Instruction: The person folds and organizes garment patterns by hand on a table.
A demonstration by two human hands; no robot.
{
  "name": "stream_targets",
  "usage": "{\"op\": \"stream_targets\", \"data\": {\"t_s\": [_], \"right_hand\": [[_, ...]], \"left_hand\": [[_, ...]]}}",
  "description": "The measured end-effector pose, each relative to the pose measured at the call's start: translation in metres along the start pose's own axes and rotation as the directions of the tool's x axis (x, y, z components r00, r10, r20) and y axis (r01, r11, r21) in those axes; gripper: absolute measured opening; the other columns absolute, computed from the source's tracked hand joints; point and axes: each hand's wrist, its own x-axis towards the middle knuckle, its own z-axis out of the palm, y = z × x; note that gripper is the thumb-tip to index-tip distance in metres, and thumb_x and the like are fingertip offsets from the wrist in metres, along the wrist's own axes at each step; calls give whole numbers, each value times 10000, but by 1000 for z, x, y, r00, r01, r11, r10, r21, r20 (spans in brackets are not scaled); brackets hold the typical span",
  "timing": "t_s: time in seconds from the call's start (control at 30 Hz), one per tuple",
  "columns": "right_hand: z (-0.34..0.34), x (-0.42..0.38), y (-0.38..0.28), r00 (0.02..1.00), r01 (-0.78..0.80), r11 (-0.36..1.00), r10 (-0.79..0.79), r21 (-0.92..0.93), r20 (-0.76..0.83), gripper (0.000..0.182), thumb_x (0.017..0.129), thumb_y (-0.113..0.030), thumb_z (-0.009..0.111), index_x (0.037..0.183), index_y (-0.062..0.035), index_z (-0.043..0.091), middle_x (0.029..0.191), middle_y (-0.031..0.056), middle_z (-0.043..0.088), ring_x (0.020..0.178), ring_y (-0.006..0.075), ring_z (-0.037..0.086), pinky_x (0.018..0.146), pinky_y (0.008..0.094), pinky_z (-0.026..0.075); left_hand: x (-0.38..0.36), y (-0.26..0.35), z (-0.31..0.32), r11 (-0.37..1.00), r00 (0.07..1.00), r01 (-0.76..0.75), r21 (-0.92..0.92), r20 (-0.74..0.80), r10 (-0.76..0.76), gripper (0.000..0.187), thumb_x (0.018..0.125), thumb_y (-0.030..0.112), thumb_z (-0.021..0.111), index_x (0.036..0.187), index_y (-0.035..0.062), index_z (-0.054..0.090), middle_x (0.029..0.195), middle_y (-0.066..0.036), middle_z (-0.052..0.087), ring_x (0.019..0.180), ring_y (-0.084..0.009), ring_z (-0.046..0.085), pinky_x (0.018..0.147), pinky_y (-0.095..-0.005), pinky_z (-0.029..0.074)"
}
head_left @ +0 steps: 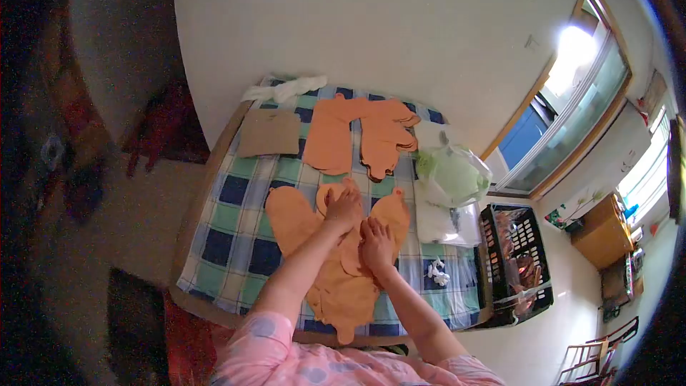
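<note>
A large flat cut-out piece of orange sheet material (pixel 293 218), with rounded lobes, lies at the front of the table. On top of its middle rests a smaller orange piece (pixel 349 254) with a rounded end. My left hand (pixel 344 209) lies on the upper part of these pieces, fingers stretched forward. Lower and to the right, my right hand (pixel 377 246) presses flat beside it, fingers spread toward the right lobe. A small tab of the large piece hangs at the table's front edge.
Stacked orange cut-outs (pixel 332 132) lie farther back, beside a brown cardboard sheet (pixel 270 134). Along the right stand a greenish plastic bag (pixel 457 175), white plastic packaging (pixel 444 225) and a small white crumpled thing (pixel 438 272). A black crate (pixel 488 257) adjoins the checked tablecloth (pixel 230 249).
</note>
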Motion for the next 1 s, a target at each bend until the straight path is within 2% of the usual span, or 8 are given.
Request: {"op": "stream_targets", "data": {"t_s": [0.17,0.27,0.57,0.63,0.7,0.77,0.87,1.0], "right_hand": [[4,-1,2,1000,-11,1000,11,24,-2,521,702,-109,626,1210,-75,515,1279,118,502,1228,292,430,1034,499,311],[15,-6,9,997,18,996,-11,89,-76,522,706,-106,620,1216,-77,517,1276,119,507,1223,289,438,1037,498,306],[12,-1,9,997,22,1000,-23,-8,-71,451,757,-113,588,1201,-71,527,1214,156,543,1145,332,491,960,501,372],[12,-3,8,937,-212,717,341,664,-69,410,785,-133,572,1187,-65,527,1186,177,546,1104,354,505,917,486,400],[4,-6,16,859,-363,612,513,703,-4,393,806,-145,562,1187,-63,513,1157,201,548,1059,376,518,878,471,422],[-17,-18,44,839,-518,837,537,176,-88,398,820,-148,558,1203,-65,487,1129,227,547,1011,399,529,844,455,438],[-21,-30,51,797,-599,798,602,67,-42,431,815,-123,564,1225,-68,444,997,225,596,914,388,570,770,456,453],[-13,-28,57,776,-598,740,631,307,-10,467,799,-95,581,1236,-93,416,801,185,616,767,358,600,672,445,458]], "left_hand": [[12,-15,-5,998,997,-66,14,-30,67,518,939,302,320,1383,35,340,1463,-72,327,1381,-227,236,1072,-617,112],[14,-16,14,991,991,-27,134,-127,44,516,943,319,334,1393,67,339,1478,-70,301,1389,-234,216,1085,-590,120],[-76,-8,32,988,964,-140,69,-218,152,477,929,331,423,1358,123,401,1467,-70,308,1374,-234,237,1083,-566,151],[-76,-7,32,990,969,-123,67,-209,134,478,925,332,428,1353,122,406,1468,-66,306,1375,-233,234,1085,-564,145],[-75,-7,31,992,969,-114,57,-214,124,481,922,330,427,1354,120,405,1471,-63,303,1378,-232,229,1090,-561,136],[-76,-7,31,992,967,-118,42,-222,125,486,920,323,422,1362,120,398,1475,-60,297,1382,-230,222,1097,-557,123],[-75,-6,25,995,985,-97,-16,-146,93,502,915,320,420,1374,118,387,1479,-59,292,1386,-230,214,1106,-551,104],[-77,-6,24,993,980,-112,-40,-171,104,504,917,318,408,1380,118,383,1485,-55,282,1389,-232,210,1109,-554,95]]}}
